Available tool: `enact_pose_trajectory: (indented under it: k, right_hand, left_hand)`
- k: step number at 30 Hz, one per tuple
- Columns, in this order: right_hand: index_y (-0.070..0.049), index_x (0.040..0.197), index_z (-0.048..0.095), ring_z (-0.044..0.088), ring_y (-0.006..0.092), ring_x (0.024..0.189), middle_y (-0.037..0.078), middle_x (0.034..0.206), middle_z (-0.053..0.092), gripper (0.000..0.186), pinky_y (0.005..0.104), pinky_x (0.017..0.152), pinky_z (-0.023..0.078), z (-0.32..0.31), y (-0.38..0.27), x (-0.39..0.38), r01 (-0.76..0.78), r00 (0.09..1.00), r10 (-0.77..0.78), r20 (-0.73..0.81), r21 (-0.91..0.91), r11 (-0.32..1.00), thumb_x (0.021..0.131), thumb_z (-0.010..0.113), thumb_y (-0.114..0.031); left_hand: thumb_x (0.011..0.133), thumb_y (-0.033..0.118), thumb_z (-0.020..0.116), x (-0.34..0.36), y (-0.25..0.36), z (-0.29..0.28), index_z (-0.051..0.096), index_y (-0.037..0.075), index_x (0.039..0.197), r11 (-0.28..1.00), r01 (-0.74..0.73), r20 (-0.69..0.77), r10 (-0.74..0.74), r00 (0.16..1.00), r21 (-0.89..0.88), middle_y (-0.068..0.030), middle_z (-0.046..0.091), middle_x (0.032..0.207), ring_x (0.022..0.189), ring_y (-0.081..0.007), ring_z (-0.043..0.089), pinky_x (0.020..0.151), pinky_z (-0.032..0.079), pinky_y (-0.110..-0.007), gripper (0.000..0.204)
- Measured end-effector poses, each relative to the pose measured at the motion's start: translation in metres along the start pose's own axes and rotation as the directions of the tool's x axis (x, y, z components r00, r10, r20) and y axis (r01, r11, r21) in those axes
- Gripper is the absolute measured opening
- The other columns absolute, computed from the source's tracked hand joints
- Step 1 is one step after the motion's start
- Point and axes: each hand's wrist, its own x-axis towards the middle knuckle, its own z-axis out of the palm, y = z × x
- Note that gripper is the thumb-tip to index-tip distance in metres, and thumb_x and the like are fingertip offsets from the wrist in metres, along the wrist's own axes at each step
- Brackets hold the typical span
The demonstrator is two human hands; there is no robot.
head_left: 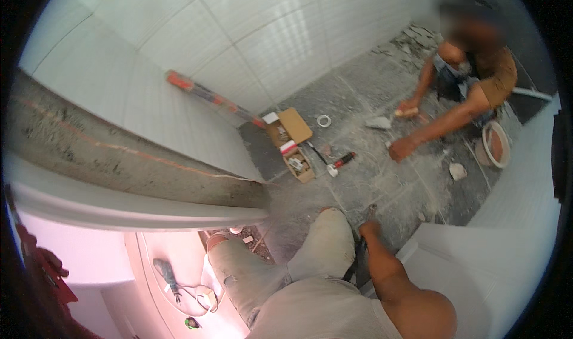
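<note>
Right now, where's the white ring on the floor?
In the head view, the white ring lies on the floor above and right of the picture's centre, just right of the open cardboard box.

I can read no words, numbers or signs from where I am. The metal-tipped tool in my right grip shows too small for me to tell any marking. The long red-and-dark strip against the wall has coloured bands, too blurred for me to make out lettering. The red-and-white patch by the open cardboard boxes is also too small to read, whatever may be printed there.
</note>
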Motion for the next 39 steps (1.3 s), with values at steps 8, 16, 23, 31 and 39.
enact_pose_trajectory:
  k: [8,16,23,31,39]
  right_hand:
    - [0.003,0.117,0.063,0.067,0.0174,0.087,0.010,0.098,0.069,0.028,0.0315,0.080,0.056,-0.124,-0.304,-0.152,0.692,0.442,-0.881,-0.168,0.688,0.216,0.100,0.066,-0.019]
    - [0.007,0.121,0.060,0.064,0.0115,0.083,0.010,0.095,0.069,0.040,0.0264,0.072,0.053,-0.228,-0.369,-0.467,0.749,-0.380,-0.865,-0.329,0.439,-0.496,0.102,0.066,-0.027]
    - [0.012,0.103,0.061,0.065,0.0176,0.065,0.015,0.073,0.065,0.070,0.0317,0.059,0.051,-0.206,-0.391,-0.595,0.909,-0.279,-0.927,-0.251,0.242,-0.339,0.093,0.069,-0.057]
    - [0.004,0.090,0.061,0.065,0.0212,0.056,0.013,0.072,0.064,0.020,0.0336,0.053,0.051,-0.217,-0.386,-0.628,0.968,-0.031,-0.966,-0.255,0.234,-0.093,0.088,0.057,-0.016]
    - [0.009,0.099,0.056,0.067,0.0234,0.055,0.014,0.075,0.063,0.021,0.0364,0.052,0.054,-0.196,-0.419,-0.619,0.955,-0.293,-0.891,-0.346,-0.058,-0.291,0.089,0.053,-0.009]
  left_hand:
    - [0.112,0.049,0.030,0.024,-0.136,0.009,0.054,0.002,0.140,0.790,-0.324,-0.228,0.237,0.944,-0.521,-0.0127,0.071,0.103,0.087,-0.0206,0.071,0.081,0.060,-0.038,0.060]
    - [0.092,0.022,0.073,0.002,-0.140,0.246,0.030,-0.001,0.155,0.791,-0.384,-0.309,0.258,0.915,-0.476,-0.0191,0.044,0.149,0.138,-0.0300,0.043,0.115,0.036,-0.042,0.079]
    - [0.094,0.020,0.068,0.026,-0.126,0.275,0.029,-0.013,0.148,0.700,-0.609,-0.546,0.365,0.754,-0.372,-0.0316,0.047,0.142,0.134,-0.0467,0.047,0.112,0.038,-0.049,0.075]
    - [0.095,0.020,0.067,0.023,-0.124,0.285,0.031,-0.016,0.146,0.658,-0.618,-0.587,0.317,0.745,-0.429,-0.0347,0.047,0.140,0.129,-0.0500,0.048,0.111,0.039,-0.051,0.072]
    - [0.092,0.019,0.070,0.032,-0.130,0.295,0.030,-0.016,0.149,0.661,-0.637,-0.561,0.373,0.739,-0.398,-0.0362,0.043,0.143,0.134,-0.0501,0.043,0.115,0.033,-0.054,0.077]
